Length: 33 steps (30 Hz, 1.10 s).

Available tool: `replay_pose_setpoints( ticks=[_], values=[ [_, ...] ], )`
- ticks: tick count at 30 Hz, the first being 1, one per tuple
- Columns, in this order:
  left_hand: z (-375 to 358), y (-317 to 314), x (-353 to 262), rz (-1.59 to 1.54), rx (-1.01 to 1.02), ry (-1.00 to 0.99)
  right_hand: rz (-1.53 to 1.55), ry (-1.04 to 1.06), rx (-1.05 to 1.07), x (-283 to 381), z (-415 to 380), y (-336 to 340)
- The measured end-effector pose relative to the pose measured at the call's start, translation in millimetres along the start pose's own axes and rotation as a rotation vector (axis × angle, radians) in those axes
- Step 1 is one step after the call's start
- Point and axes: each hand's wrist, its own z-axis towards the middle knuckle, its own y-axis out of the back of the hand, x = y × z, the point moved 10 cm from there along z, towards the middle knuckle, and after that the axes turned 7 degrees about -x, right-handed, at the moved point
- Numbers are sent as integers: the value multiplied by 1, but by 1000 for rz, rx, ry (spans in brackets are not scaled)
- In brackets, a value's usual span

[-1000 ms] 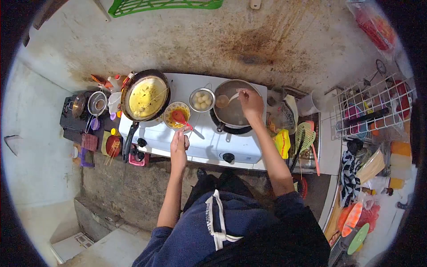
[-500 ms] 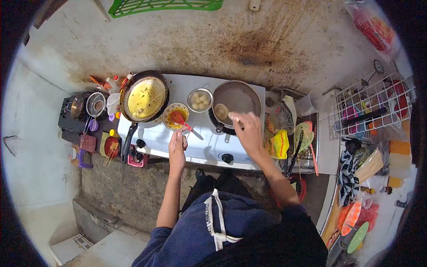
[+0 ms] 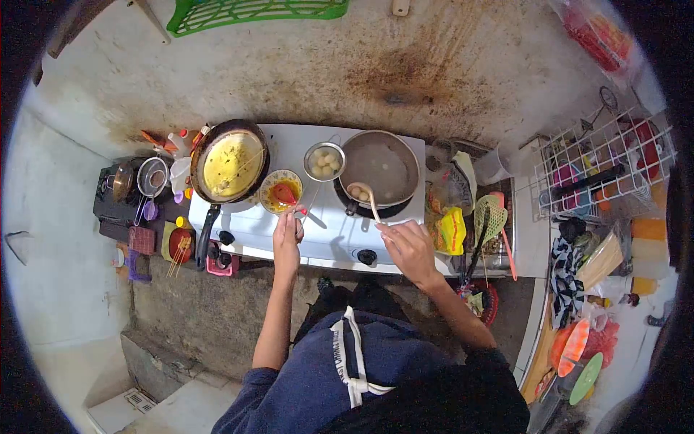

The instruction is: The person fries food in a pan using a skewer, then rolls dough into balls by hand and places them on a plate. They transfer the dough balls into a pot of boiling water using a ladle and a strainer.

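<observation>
My right hand (image 3: 409, 247) is closed around the end of a light-coloured ladle (image 3: 373, 200). The ladle's bowl holds several small round balls (image 3: 359, 192) and sits at the near left rim of a pot (image 3: 397, 194) of cloudy liquid. My left hand (image 3: 288, 230) is closed on the thin handle of a wire strainer (image 3: 308, 171). More pale balls (image 3: 325, 162) lie in the strainer, just left of the pot. Beside my left fingers is a patterned bowl (image 3: 267, 205) with orange-yellow liquid and a red spoon (image 3: 284, 192).
A frying pan (image 3: 195, 172) with a yellow layer of food stands left on the white stove (image 3: 318, 235). Right of the stove are a yellow packet (image 3: 453, 230) and a green slotted turner (image 3: 490, 217). A wire rack (image 3: 607, 170) stands farther right.
My right hand has drawn back toward my body, and the ladle's handle now points toward me. The ladle's bowl has shifted slightly to the near side. My left hand has hardly moved.
</observation>
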Motion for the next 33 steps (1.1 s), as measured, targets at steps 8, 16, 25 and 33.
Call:
replay_pose_setpoints(
  ticks=[8, 16, 25, 33],
  values=[
    [2, -5, 8, -36, 2, 9, -13, 14, 46, 3, -1, 5],
    [3, -22, 15, 6, 47, 13, 217, -644, -76, -92, -4, 9],
    [5, -37, 39, 72, 78, -14, 433, -793, -330, -117, 6, 61],
    [7, -49, 49, 4, 130, 23, 97, -190, -234, -47, 26, 55]
  ],
)
